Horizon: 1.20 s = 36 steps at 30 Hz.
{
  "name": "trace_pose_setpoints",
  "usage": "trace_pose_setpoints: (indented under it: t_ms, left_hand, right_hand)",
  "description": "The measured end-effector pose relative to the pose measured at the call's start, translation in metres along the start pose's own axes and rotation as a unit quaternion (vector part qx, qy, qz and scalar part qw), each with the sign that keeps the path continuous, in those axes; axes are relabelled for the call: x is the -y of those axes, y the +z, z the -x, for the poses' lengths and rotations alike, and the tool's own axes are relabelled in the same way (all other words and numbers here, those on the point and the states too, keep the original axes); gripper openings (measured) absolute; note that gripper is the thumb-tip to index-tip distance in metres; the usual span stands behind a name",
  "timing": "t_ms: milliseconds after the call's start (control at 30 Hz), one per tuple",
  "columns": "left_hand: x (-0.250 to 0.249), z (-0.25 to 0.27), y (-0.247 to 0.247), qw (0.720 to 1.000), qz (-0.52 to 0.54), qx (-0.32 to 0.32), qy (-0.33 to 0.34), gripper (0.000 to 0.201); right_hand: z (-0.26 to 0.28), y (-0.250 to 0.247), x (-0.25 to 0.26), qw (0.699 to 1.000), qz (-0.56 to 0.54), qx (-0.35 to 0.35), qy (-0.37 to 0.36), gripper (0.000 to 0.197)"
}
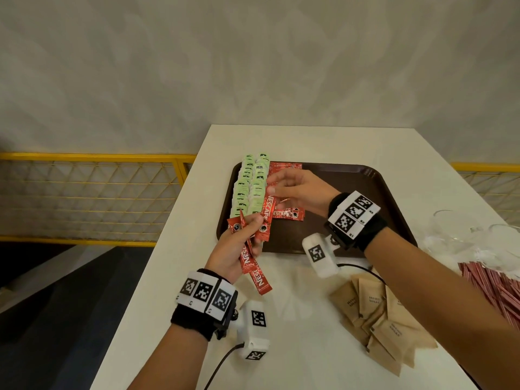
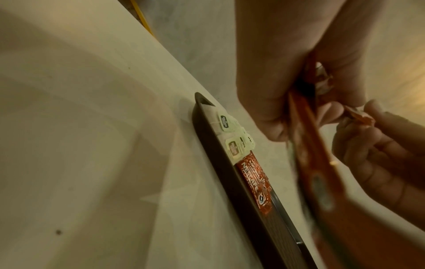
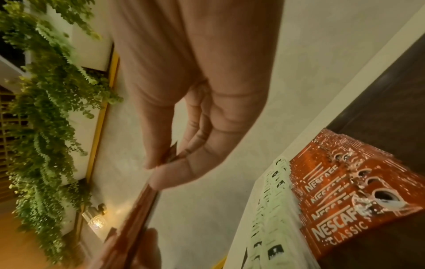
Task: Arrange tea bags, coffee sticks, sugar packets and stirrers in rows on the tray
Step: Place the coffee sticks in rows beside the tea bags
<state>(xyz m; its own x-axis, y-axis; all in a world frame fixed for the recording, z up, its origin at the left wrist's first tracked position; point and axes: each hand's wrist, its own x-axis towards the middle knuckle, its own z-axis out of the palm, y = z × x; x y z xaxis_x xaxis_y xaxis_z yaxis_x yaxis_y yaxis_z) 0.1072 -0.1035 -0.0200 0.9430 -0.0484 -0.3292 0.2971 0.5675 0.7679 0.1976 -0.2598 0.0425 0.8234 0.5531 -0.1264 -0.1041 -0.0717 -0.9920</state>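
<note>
A dark brown tray (image 1: 351, 190) lies on the white table. Two columns of green tea bags (image 1: 250, 184) fill its left side, and a row of red coffee sticks (image 1: 287, 213) lies beside them. My left hand (image 1: 250, 226) hovers over the tray's near left corner and grips a fan of several red coffee sticks (image 1: 251, 266). My right hand (image 1: 271, 187) pinches the far end of one stick (image 1: 267, 212) from that fan. In the right wrist view, thumb and forefinger (image 3: 168, 174) pinch the stick (image 3: 138, 209) above the laid sticks (image 3: 345, 191).
Brown sugar packets (image 1: 377, 313) lie heaped on the table at the front right. Red-and-white stirrers (image 1: 495, 285) are piled at the right edge, with clear plastic (image 1: 464, 237) behind them. The table's left edge (image 1: 157, 249) drops off beside a yellow railing (image 1: 92, 198).
</note>
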Motion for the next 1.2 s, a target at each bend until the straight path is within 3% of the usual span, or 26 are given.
trace_pose_setpoints:
  t_ms: [167,400,567,633,867,933,1033,1200]
  left_hand:
    - [0.000,-0.004,0.002,0.999,0.020,-0.028,0.028,0.033]
    - [0.002,-0.007,0.008,0.998,-0.006,-0.052,0.040,0.034]
    - [-0.006,-0.010,0.010,0.997,0.016,-0.062,0.045,0.030]
    - [-0.006,-0.011,0.011,0.996,0.032,-0.069,0.040,0.026]
    - [-0.002,-0.013,0.007,0.992,0.083,-0.092,0.037,0.013]
    - [0.000,-0.012,0.005,0.991,0.083,-0.097,0.036,0.011]
    - [-0.002,-0.011,0.002,0.990,0.083,-0.108,0.034,0.010]
    - [-0.005,-0.009,0.000,0.991,0.087,-0.098,0.030,0.013]
  right_hand:
    - [0.007,0.004,-0.010,0.998,-0.058,-0.006,0.023,0.027]
    - [0.008,0.019,-0.026,0.998,-0.027,-0.047,0.031,0.015]
    - [0.012,0.017,-0.025,0.989,0.127,0.058,0.053,0.007]
    - [0.012,0.019,-0.028,0.987,0.135,0.064,0.055,0.008]
    - [0.017,0.006,-0.032,0.993,0.094,0.005,0.071,0.009]
    - [0.012,-0.009,-0.030,0.989,0.115,-0.042,0.079,0.008]
    - [-0.003,-0.035,-0.035,0.961,0.223,-0.112,0.118,0.011]
    - [-0.018,-0.042,-0.045,0.892,0.396,-0.093,0.196,0.008]
